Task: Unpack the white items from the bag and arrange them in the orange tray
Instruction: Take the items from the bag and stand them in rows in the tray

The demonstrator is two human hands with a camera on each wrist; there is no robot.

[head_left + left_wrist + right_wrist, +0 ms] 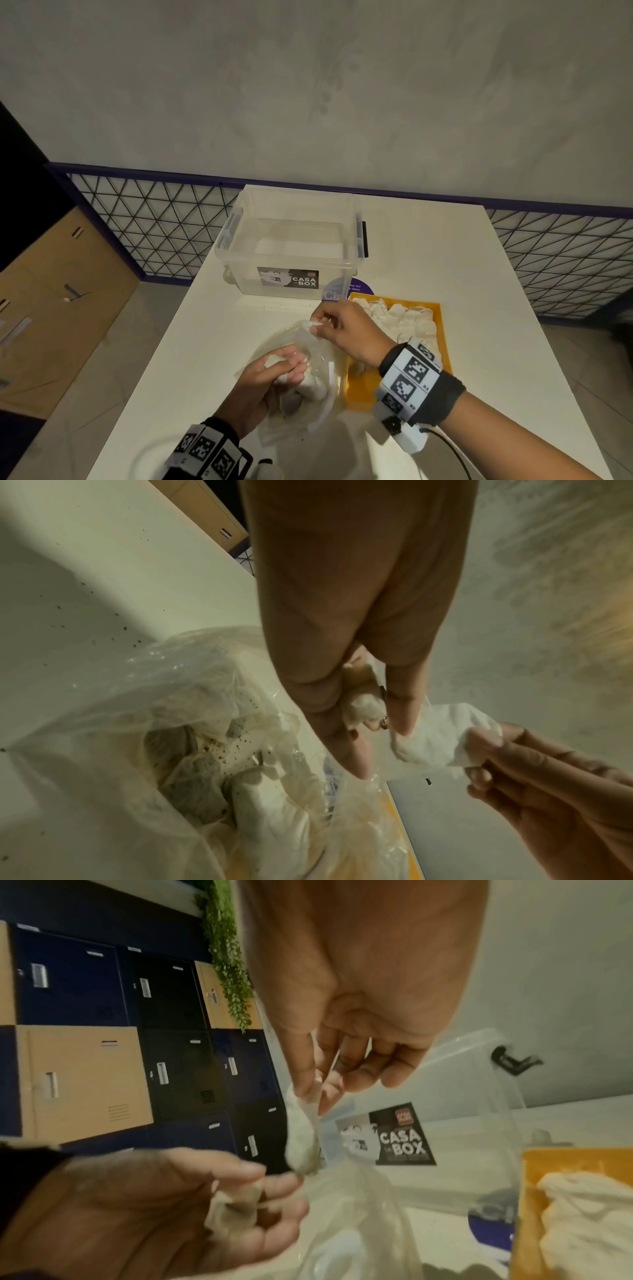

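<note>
A clear plastic bag (298, 407) lies open on the white table (445, 267) with several white cloth items (270, 804) inside. Over the bag's mouth my left hand (291, 366) grips a crumpled white item (363, 710) between thumb and fingers. A little farther back, my right hand (317, 325) pinches the end of a white item (301, 1137) with thumb and forefinger. Whether both hands hold one piece, I cannot tell. The orange tray (442, 329) stands just right of the bag, with several white items (400, 318) laid in rows.
A clear lidded storage box (291, 240) labelled CASA BOX stands behind the bag, with a purple round sticker (337, 289) in front of it. A wire-mesh railing (154, 222) runs behind the table. Dark specks lie on the table (85, 601) near the bag.
</note>
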